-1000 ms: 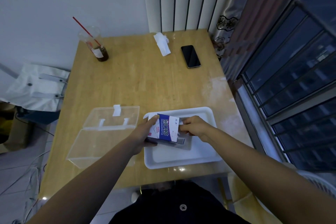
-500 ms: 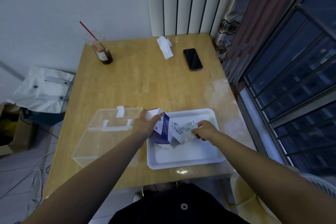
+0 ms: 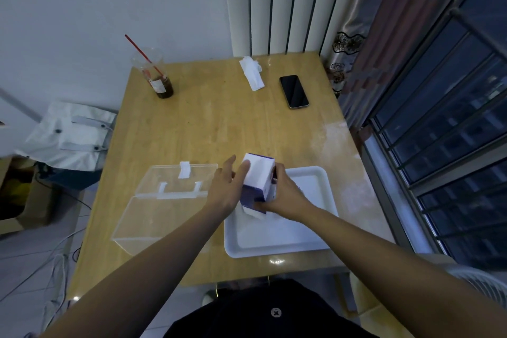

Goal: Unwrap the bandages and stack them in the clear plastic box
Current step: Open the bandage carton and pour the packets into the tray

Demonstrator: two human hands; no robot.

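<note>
Fingers (image 3: 248,166) of both hands are wrapped around the small box (image 3: 258,181).

The box is held by the left hand (image 3: 227,191) and right hand (image 3: 285,192) over the white tray (image 3: 310,236). White paper (image 3: 255,212) is seen under it. The clear box (image 3: 162,211) is set shut, just left of the tray.

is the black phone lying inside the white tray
No, the black phone lies on the bare wooden table at its far side, well apart from the white tray.

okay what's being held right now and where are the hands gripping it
The blue-and-white bandage box, tipped over the white tray. The left hand presses its left side, and the right hand grips its right side near the lower end.
</note>
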